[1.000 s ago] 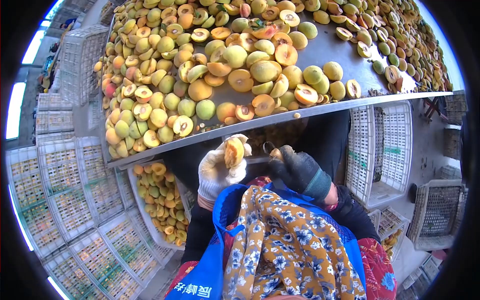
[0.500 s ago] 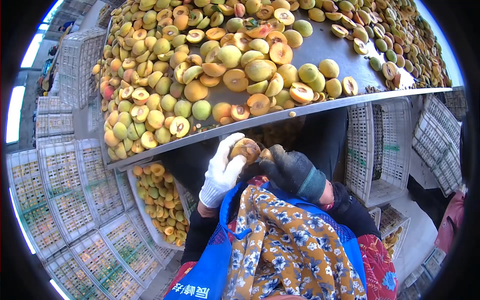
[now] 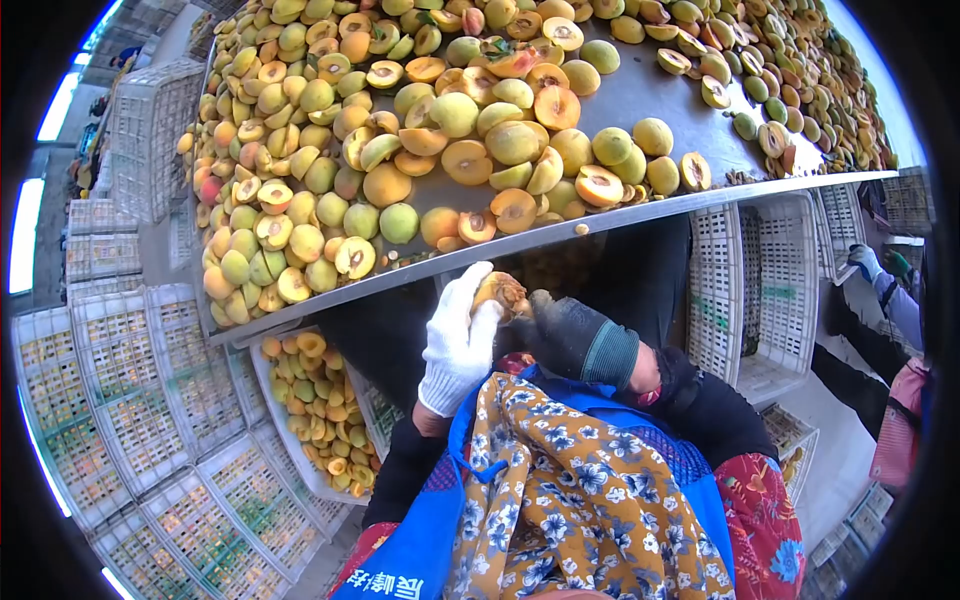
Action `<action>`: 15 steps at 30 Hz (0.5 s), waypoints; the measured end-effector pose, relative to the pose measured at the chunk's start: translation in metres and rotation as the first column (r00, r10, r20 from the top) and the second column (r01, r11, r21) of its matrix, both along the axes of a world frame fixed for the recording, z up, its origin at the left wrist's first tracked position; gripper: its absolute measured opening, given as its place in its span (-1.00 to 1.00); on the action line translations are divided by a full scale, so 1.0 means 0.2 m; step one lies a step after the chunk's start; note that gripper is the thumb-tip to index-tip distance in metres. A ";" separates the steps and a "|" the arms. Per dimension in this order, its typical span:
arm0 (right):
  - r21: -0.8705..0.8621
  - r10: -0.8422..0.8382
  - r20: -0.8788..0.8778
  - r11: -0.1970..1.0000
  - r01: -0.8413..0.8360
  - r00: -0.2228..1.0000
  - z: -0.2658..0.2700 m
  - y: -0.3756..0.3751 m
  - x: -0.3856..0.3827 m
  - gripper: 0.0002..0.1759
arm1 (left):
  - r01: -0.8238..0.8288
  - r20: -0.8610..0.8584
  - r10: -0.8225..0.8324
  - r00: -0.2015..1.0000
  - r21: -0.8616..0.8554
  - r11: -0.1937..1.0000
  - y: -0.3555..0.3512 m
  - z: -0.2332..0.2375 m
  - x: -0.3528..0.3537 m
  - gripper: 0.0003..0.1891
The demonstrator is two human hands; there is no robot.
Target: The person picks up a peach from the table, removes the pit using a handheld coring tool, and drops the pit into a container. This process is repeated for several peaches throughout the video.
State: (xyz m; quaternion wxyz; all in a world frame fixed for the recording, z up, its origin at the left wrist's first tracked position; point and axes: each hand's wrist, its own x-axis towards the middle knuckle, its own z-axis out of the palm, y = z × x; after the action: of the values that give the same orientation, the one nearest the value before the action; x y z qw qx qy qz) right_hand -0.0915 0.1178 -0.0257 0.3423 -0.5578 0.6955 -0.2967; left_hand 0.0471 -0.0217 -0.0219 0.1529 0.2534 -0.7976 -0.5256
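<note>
My left hand (image 3: 459,340), in a white knitted glove, is wrapped round a fruit (image 3: 499,292) with a rough, brownish face turned to the right. My right hand (image 3: 572,338), in a dark glove with a green cuff, has its fingers closed against the right side of that fruit. Whatever my right hand grips is too small and hidden to name. Both hands are just below the metal rim of the table (image 3: 560,237). Whole and halved yellow-green fruits (image 3: 455,115) are heaped on the table above them.
A crate of fruit halves (image 3: 262,385) stands below left of the table. Stacked crates (image 3: 165,400) fill the left side. An upright white crate (image 3: 785,290) stands at the right. Beyond it are another person's gloved hands (image 3: 866,262) and a pink garment (image 3: 900,425).
The fruit has turned in my left hand, and my right hand has moved against it. The other person's hands and sleeve have come into view at the right, where a tilted crate was.
</note>
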 end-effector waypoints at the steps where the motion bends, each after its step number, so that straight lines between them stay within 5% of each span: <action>1: 0.041 -0.065 0.100 0.997 0.061 0.993 0.00 -0.01 0.00 -0.80 | 0.005 0.007 -0.004 1.000 -0.077 0.997 0.00 0.01 0.00 -0.57; 2: 0.144 -0.147 0.349 0.984 0.102 0.926 0.02 -0.01 -0.02 -0.80 | 0.010 0.014 -0.008 1.000 -0.153 0.988 0.00 0.01 -0.01 -0.57; 4: 0.360 -0.342 0.728 0.928 0.093 0.593 0.09 -0.03 -0.07 -0.79 | 0.002 0.006 -0.001 1.000 -0.111 0.994 0.00 -0.01 -0.01 -0.58; 5: 0.208 -0.168 0.495 0.976 0.072 0.853 0.05 -0.03 -0.05 -0.79 | -0.008 -0.001 0.008 1.000 -0.092 0.996 0.00 -0.02 -0.02 -0.58; 6: 0.067 -0.004 0.167 0.998 -0.007 0.986 0.00 -0.03 -0.03 -0.78 | -0.016 0.033 0.016 0.999 -0.010 1.000 0.00 -0.02 -0.02 -0.59; 7: -0.040 0.117 -0.202 0.991 -0.127 0.972 -0.02 -0.03 -0.02 -0.78 | -0.021 0.065 0.016 0.998 0.070 0.997 -0.01 -0.02 -0.02 -0.60; 9: -0.124 0.097 0.222 0.990 -0.070 0.970 -0.03 -0.02 -0.07 -0.77 | -0.031 0.074 0.022 0.997 0.128 0.991 -0.02 -0.03 -0.03 -0.63; 11: -0.118 0.078 0.387 0.992 -0.035 0.919 -0.02 -0.02 -0.09 -0.77 | -0.044 0.036 0.041 0.999 0.086 0.995 0.00 -0.05 -0.03 -0.65; 15: -0.010 0.013 0.326 1.000 -0.010 0.945 -0.07 -0.04 -0.05 -0.74 | -0.034 -0.093 0.017 0.996 -0.178 0.983 -0.03 -0.14 -0.05 -0.70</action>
State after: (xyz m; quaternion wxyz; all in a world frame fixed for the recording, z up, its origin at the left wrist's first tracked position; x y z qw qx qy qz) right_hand -0.1009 0.1100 -0.0393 0.4516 -0.5066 0.6249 -0.3858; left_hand 0.0365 -0.0276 -0.0504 0.2179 0.2247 -0.8306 -0.4605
